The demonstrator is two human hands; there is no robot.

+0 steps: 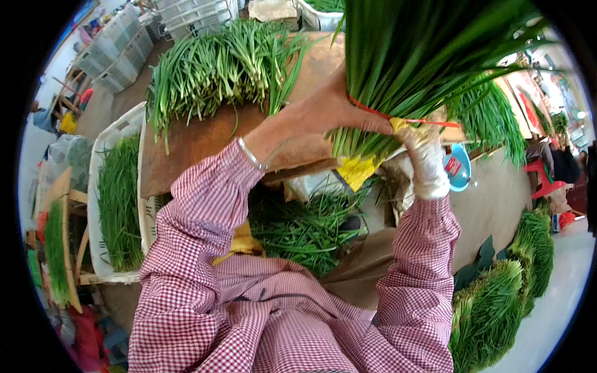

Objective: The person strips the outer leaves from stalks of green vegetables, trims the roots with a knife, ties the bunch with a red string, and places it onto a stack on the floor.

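My left hand (326, 110), bare, wraps round the tall dark-green bunch of long flat leaves (398, 56), closed near its pale cut ends. My right hand (423, 149), in a thin whitish covering with a yellow-tipped finger, looks to be pinching the thin red band (373, 110) at the bunch's near side; one band end sticks out to the right, and the exact finger contact is partly hidden. Bunch is up in the air, over the near edge of the worn brown wooden table (199, 152), leaves fanned up and right.

Risks, my judgement: band could slip off the low end, since it sits close to the cut ends; too hard a pull could snap it or crush stalks; a slack left hold could let inner stalks slide out.

Edges: table edge runs just below my hands; dropped stalks would likely land in the loose green leaf heap (305, 230) underneath. Left side is tight: pale-stemmed green pile (211, 71) on the table, white plastic crate (94, 205) beside it. Right side: more room over the grey-brown floor (491, 199), but the light-blue plastic basin (461, 177) is near my right wrist.
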